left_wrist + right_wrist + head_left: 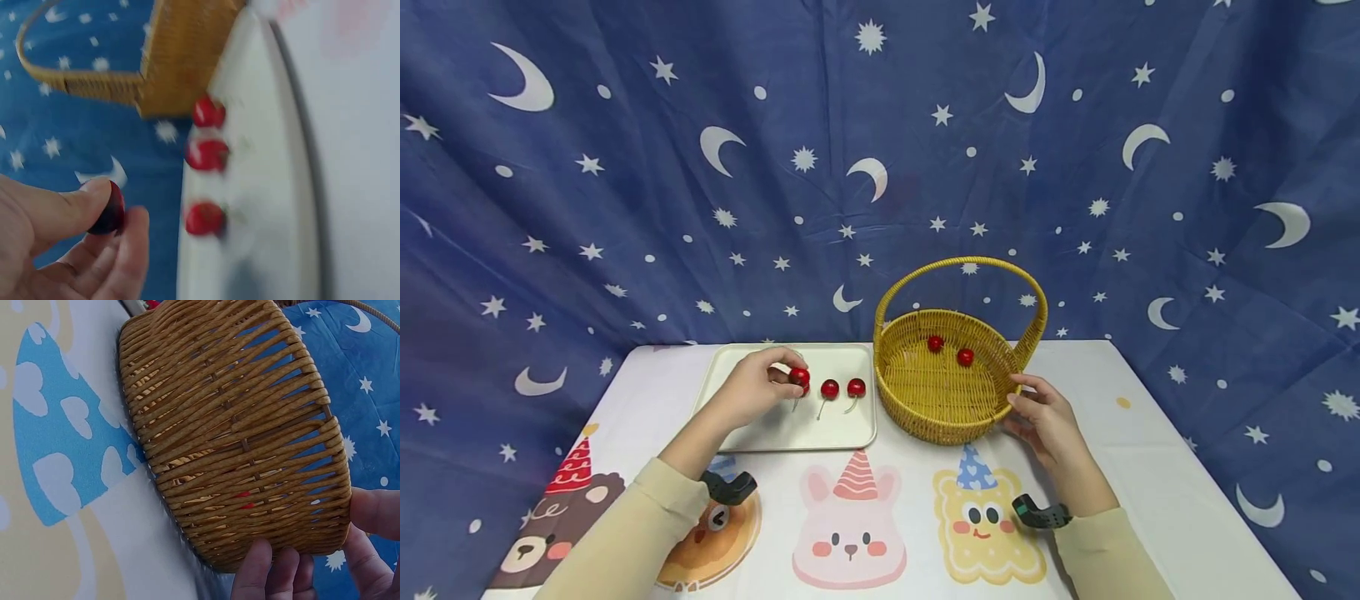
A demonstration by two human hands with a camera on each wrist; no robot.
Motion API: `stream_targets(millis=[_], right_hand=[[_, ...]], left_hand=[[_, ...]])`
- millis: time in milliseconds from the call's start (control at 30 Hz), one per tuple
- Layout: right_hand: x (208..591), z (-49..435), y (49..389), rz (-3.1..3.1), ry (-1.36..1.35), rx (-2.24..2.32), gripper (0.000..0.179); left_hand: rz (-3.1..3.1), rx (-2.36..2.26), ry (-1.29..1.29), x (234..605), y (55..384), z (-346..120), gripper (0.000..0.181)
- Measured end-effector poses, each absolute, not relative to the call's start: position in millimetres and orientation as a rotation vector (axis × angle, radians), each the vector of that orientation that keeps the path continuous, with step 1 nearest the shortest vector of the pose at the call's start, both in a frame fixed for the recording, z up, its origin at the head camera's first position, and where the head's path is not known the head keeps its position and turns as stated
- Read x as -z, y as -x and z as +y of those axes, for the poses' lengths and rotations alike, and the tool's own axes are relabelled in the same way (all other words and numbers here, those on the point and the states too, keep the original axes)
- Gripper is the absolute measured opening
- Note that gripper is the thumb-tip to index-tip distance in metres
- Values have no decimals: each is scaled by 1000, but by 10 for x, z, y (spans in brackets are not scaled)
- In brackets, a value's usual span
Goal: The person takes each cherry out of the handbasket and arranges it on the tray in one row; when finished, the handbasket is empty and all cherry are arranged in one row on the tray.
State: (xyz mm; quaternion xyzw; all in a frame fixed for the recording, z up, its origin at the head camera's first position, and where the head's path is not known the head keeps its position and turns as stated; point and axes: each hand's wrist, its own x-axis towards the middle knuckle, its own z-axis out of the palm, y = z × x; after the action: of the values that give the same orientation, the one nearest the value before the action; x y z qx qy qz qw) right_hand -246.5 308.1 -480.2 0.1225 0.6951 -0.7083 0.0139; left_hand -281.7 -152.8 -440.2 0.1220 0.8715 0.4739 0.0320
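Observation:
My left hand (pixel 758 387) pinches a red cherry (pixel 112 209) between thumb and fingers above the white tray (pixel 838 432). On the tray, a cherry (pixel 830 389) and another cherry (pixel 856 387) show their stems, and a third lies mostly behind the held one. In the left wrist view all three tray cherries stand in a row, blurred. The woven basket (pixel 940 432) stands just right of the tray, with two cherries (pixel 965 357) inside. At its right side, my right hand (pixel 1051 423) grips the rim, with several fingers against the outer wall (pixel 244 444).
The basket's tall arched handle (pixel 958 261) rises over its opening. A white tablecloth (pixel 1150 467) printed with cartoon figures covers the table. Behind the table hangs a blue curtain (pixel 925 125) with moons and stars, close to the tray and basket.

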Motion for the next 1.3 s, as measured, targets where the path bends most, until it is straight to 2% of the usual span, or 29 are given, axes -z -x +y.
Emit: stream_targets(millis=[233,533,1033,1300], right_hand=[[4805,3085,2462,2138,-357,2232,36],[4792,3097,2477,2155,-344,2226,34],[4777,3072,2469,2187,-387,2159,45],[4787,3077,2465,2182,-397,2159,45]], left_hand=[[2808,-1223,-175,4702,2926,-1927,25],[2865,-1125,-152,4909,2989,-1959,26],[2883,-1048,-140,4884,3056,-1986,38],[3009,-1014,-243,4524,2977,-1863,39]])
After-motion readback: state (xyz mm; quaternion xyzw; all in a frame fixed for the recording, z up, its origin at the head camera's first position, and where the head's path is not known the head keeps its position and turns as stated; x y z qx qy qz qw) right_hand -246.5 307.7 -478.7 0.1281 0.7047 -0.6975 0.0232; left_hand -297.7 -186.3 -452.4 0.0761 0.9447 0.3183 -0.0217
